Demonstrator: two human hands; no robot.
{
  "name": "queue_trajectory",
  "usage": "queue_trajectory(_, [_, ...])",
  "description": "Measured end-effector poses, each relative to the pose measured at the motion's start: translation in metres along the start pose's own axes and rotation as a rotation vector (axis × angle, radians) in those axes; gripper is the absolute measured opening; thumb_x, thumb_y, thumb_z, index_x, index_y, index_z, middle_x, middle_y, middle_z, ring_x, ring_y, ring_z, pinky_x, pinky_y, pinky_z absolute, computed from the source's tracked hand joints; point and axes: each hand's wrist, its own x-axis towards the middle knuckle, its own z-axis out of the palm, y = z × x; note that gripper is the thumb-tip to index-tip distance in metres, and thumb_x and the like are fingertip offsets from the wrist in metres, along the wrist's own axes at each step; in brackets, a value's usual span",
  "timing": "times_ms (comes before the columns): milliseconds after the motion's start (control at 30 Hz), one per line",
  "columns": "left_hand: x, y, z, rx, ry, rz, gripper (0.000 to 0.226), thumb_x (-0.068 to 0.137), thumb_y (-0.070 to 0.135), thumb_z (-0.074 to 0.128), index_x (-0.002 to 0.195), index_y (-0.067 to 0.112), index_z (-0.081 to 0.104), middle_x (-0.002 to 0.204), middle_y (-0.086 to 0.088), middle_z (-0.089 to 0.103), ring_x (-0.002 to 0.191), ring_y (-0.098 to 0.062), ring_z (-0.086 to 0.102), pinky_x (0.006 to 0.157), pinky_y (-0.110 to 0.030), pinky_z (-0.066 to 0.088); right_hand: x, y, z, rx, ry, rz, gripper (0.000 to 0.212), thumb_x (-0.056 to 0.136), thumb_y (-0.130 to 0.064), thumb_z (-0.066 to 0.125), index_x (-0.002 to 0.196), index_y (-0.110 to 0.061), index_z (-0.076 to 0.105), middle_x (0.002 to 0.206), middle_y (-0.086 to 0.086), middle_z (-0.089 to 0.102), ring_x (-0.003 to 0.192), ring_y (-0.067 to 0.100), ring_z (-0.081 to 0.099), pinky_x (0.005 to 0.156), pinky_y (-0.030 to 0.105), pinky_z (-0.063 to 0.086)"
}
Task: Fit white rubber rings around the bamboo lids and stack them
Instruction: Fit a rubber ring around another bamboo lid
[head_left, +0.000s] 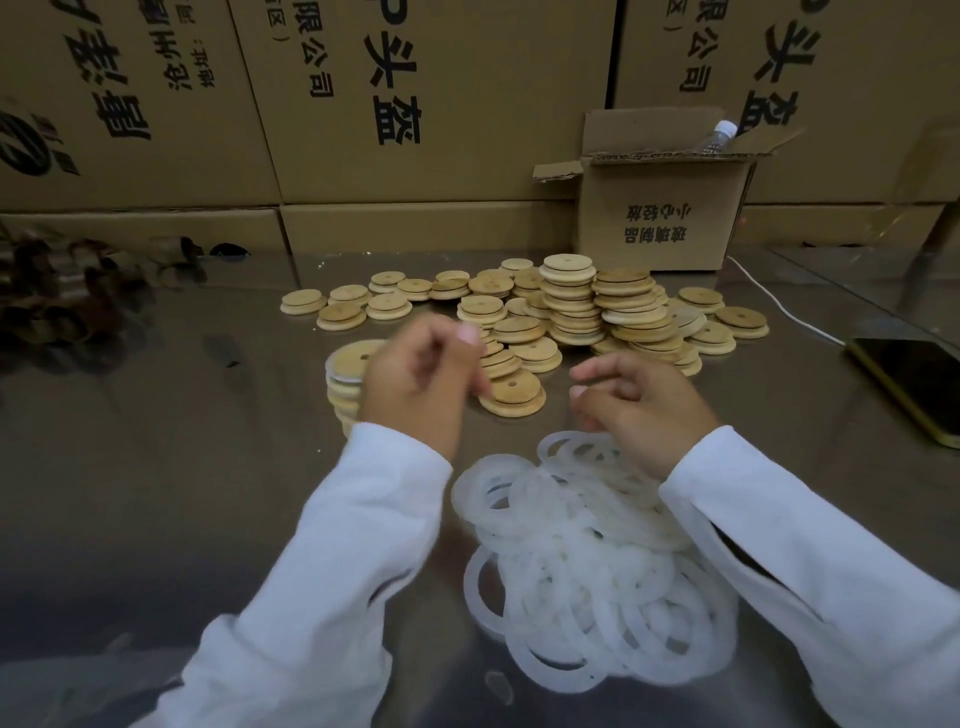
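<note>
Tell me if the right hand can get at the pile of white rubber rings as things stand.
Probably yes: the right hand hangs just over the far edge of the pile of white rubber rings, nearly touching it, with nothing between them.

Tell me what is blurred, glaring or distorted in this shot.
Head view: the left hand and right hand are smeared by motion blur; the rings look soft and washed out; the table mirrors the boxes in a dull sheen; the wide lens slants the boxes' edges; the lower left corner falls dark; the lids are sharper.
</note>
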Motion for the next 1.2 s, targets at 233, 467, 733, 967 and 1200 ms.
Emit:
queue_trajectory(233, [-0.021,-0.030,0.020,0.118,-0.455,-0.398,0.032,0.090,0.018,0.055,0.059,0.020,0.053,0.047,0.000,0.047,0.043,-0.013,0.042,0.048,-0.021,0.036,0.064,-0.012,0.020,-0.407,-0.117,0.047,0.018,0.078,-0.027,0.069,0.095,-0.021,0.064,0.100,0.002,0.063,0.098,0.020,0.058,0.081,0.026,0.043])
queue_trajectory(467, [-0.016,-0.035,0.018,0.079,-0.387,-0.373,0.031,0.091,0.018,0.053,0.061,0.018,0.053,0.039,0.009,0.047,0.041,-0.011,0.045,0.039,-0.015,0.034,0.082,-0.003,0.043,-0.596,-0.216,0.088,0.053,0.072,-0.026,0.069,0.120,-0.022,0.047,0.112,0.001,0.054,0.098,0.021,0.056,0.079,0.027,0.046])
queue_trajectory(733, [-0.006,-0.037,0.014,-0.043,-0.198,-0.392,0.027,0.093,0.017,0.050,0.066,0.016,0.055,0.043,0.007,0.048,0.037,-0.008,0.045,0.043,-0.020,0.037,0.067,0.005,0.022,-0.637,-0.072,0.067,0.059,0.063,-0.041,0.076,0.112,-0.026,0.047,0.103,-0.002,0.056,0.094,0.020,0.057,0.082,0.033,0.050])
queue_trajectory(967, [-0.003,-0.028,0.018,-0.130,-0.110,-0.497,0.017,0.090,0.032,0.054,0.080,0.019,0.059,0.069,0.001,0.059,0.050,-0.012,0.054,0.048,-0.022,0.041,0.005,-0.012,-0.012,-0.375,0.002,-0.351,0.054,0.063,-0.023,0.079,0.109,-0.027,0.051,0.109,-0.010,0.057,0.106,0.011,0.052,0.091,0.028,0.044])
queue_trajectory(1200, [-0.001,-0.018,0.042,-0.308,-0.191,-0.611,0.011,0.087,0.015,0.060,0.077,0.012,0.063,0.073,-0.012,0.064,0.068,-0.025,0.063,0.069,-0.035,0.054,-0.019,0.003,-0.009,-0.171,0.038,-0.467,0.052,0.064,-0.019,0.081,0.107,-0.026,0.054,0.110,-0.010,0.059,0.109,0.008,0.053,0.094,0.025,0.044])
